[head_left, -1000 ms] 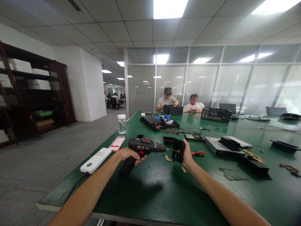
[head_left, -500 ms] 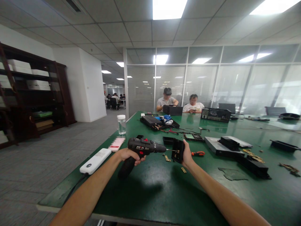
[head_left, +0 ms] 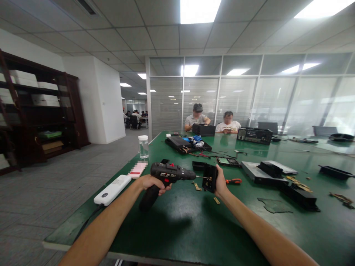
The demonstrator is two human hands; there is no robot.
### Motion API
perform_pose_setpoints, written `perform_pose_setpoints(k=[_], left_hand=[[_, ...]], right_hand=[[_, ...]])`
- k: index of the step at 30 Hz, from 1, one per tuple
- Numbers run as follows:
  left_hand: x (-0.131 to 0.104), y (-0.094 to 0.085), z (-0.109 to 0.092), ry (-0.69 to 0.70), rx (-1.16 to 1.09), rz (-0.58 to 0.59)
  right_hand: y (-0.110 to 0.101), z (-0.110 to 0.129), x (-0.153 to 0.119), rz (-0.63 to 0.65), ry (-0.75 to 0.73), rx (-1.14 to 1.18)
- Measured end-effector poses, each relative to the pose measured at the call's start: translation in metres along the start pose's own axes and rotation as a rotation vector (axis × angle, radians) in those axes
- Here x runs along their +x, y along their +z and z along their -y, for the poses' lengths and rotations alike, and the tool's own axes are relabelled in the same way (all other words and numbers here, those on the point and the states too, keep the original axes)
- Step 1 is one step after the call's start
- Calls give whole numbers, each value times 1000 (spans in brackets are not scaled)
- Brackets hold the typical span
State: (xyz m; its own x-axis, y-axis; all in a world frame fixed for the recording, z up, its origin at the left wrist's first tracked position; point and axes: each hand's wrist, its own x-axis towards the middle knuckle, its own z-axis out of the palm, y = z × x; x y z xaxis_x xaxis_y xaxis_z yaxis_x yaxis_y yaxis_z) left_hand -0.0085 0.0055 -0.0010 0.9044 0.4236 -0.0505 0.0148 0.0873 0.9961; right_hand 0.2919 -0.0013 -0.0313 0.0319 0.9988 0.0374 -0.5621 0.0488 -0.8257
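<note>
My left hand (head_left: 154, 184) is wrapped round the grip of a black power drill (head_left: 169, 173), which points right. Its long thin bit reaches the inner face of a small black housing (head_left: 210, 178), where brass-coloured parts show. That housing is held upright above the table by my right hand (head_left: 221, 181), whose fingers are partly hidden behind it. Brass-coloured pieces (head_left: 198, 187) lie on the green table below the bit, and another small brass piece (head_left: 216, 200) lies nearer. An orange and black screwdriver (head_left: 234, 181) rests just right of my right hand.
A white power bank (head_left: 112, 189), a pink-white card (head_left: 138, 170) and a clear jar (head_left: 143, 147) stand along the left edge. Flat metal cases (head_left: 260, 173) and black casings (head_left: 299, 195) lie right. Two people sit at the far side, beside a black box (head_left: 203, 130).
</note>
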Motion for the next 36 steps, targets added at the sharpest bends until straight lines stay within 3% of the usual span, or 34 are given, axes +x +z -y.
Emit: perform_pose_setpoints(k=[36], left_hand=[[-1, -2, 2, -11, -9, -11]], right_hand=[[1, 0, 0, -51, -19, 45]])
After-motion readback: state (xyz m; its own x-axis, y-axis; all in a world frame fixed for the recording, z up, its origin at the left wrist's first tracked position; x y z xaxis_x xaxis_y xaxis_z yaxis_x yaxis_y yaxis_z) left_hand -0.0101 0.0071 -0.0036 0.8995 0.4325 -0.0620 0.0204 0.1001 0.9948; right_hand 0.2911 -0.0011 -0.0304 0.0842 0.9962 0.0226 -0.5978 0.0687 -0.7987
